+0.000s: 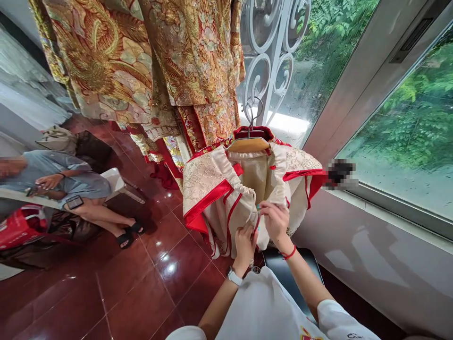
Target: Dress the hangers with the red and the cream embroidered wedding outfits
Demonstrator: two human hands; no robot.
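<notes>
Holding one garment [207,182] on one hanger [247,144] are two hands [244,243] [276,220].

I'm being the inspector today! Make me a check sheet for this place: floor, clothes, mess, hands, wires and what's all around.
Surface: shiny dark red tiled floor.
Job's things: cream garment with red trim, on a wooden hanger.
Clutter: red bag at far left.
Grip: left hand and right hand close together, pinching the garment's front.
Cables: nothing seen.
Surroundings: gold embroidered clothes hanging, window at right, seated person at left.
</notes>
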